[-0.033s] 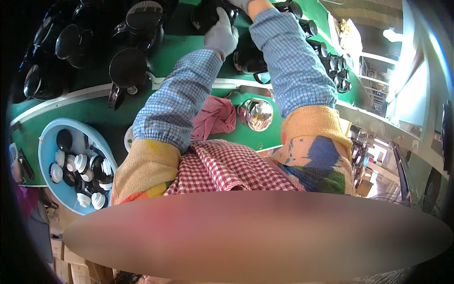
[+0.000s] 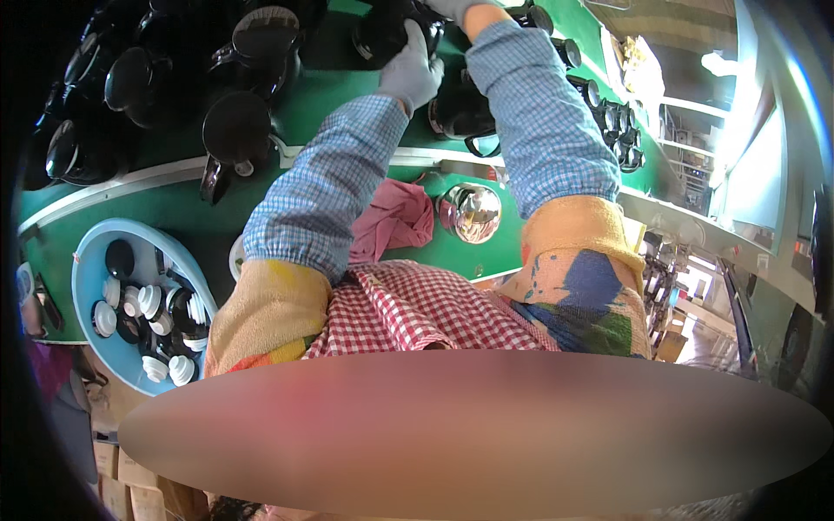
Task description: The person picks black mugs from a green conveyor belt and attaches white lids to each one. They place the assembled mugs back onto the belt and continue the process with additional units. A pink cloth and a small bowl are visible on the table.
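Observation:
My left hand point(image 2: 411, 76), in a grey glove, rests against a glossy black jug point(image 2: 379, 36) at the top of the view. Its index finger lies along the jug's side, and the other fingers curl round toward it. At the upper edge, my right hand point(image 2: 460, 8), also gloved, is at the same jug's far side. Most of its fingers are cut off by the picture's edge. Just below, between my forearms, another black jug point(image 2: 459, 113) lies on its side, its handle toward me.
Several black jugs point(image 2: 236, 128) crowd the green bench at left, and more stand far right. A light blue basin point(image 2: 87, 260) holds black and white stoppers. Near me are a pink cloth point(image 2: 395, 217) and a shiny metal dome point(image 2: 470, 213). A pale rail point(image 2: 417, 156) crosses the bench.
Both hands have shifted very slightly to the right, and the left index finger sits a little lower on the jug. Everything else looks the same.

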`<move>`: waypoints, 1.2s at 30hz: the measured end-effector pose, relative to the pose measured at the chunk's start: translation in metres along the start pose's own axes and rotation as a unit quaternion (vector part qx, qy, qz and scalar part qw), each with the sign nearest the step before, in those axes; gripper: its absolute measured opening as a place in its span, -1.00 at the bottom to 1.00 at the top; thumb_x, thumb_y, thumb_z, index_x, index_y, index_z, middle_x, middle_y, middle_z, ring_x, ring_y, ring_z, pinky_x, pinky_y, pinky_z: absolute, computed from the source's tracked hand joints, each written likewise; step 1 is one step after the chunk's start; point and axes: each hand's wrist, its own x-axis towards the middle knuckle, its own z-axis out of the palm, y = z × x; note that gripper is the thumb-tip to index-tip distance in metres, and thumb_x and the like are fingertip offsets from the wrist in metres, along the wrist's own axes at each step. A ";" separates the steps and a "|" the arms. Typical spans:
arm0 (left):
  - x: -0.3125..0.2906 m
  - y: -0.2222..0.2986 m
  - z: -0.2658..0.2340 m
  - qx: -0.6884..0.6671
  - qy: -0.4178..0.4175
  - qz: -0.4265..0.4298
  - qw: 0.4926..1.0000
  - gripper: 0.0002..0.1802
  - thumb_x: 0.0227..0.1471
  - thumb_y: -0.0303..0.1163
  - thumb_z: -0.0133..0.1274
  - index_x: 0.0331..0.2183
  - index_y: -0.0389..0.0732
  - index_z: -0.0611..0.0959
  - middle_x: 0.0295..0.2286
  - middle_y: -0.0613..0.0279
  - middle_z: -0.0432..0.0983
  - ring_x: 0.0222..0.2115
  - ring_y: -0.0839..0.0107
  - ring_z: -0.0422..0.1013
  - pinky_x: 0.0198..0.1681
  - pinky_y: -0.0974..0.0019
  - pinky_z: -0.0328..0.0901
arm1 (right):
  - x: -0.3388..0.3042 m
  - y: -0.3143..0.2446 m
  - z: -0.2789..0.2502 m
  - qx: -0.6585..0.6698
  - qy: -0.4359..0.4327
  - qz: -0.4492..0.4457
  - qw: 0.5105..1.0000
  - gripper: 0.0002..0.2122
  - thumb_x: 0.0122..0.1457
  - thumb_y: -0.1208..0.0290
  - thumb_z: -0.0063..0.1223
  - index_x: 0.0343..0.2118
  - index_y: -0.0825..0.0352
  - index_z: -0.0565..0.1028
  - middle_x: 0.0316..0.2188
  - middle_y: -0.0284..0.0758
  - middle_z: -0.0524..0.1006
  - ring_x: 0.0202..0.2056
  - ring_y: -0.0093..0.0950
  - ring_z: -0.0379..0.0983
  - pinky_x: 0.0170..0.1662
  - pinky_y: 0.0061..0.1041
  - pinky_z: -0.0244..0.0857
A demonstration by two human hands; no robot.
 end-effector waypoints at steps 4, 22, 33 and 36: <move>-0.008 -0.016 -0.013 -0.088 0.018 0.064 0.994 -0.19 0.15 -0.16 0.12 0.33 -0.26 0.27 0.11 -0.15 0.48 0.15 -0.04 0.40 0.22 0.09 0.28 | 0.000 0.071 -0.022 0.078 -0.046 0.025 0.996 -0.25 -0.07 -0.02 0.34 0.08 0.50 0.48 -0.02 0.09 0.57 0.00 -0.04 0.54 0.02 -0.24 0.44; 0.207 -0.039 -0.027 0.095 0.319 0.074 0.940 -0.19 0.10 -0.09 0.10 0.33 -0.12 0.32 0.20 -0.15 0.31 0.24 -0.10 0.22 0.33 0.00 0.09 | 0.096 0.033 -0.029 -0.093 -0.017 0.001 0.996 -0.09 0.04 -0.32 0.17 0.36 0.21 0.26 0.13 0.08 0.49 0.16 0.04 0.43 0.21 -0.12 0.31; 0.153 -0.028 -0.008 -0.042 0.107 0.071 0.991 -0.24 0.24 0.00 0.05 0.38 0.08 0.23 0.13 0.08 0.47 0.12 0.07 0.42 0.19 0.08 0.30 | 0.111 0.069 -0.036 -0.008 -0.112 -0.235 0.966 -0.20 -0.26 0.24 0.39 0.18 0.33 0.45 0.04 0.03 0.54 0.11 -0.10 0.46 0.18 -0.28 0.34; 0.148 -0.010 -0.015 -0.030 0.071 0.044 0.996 -0.20 0.23 0.00 0.08 0.39 0.05 0.21 0.17 0.07 0.44 0.18 0.07 0.37 0.24 0.11 0.25 | 0.139 0.107 -0.017 -0.026 -0.124 -0.269 0.955 -0.06 -0.28 0.26 0.38 0.33 0.31 0.31 0.21 0.02 0.40 0.27 -0.11 0.29 0.33 -0.34 0.17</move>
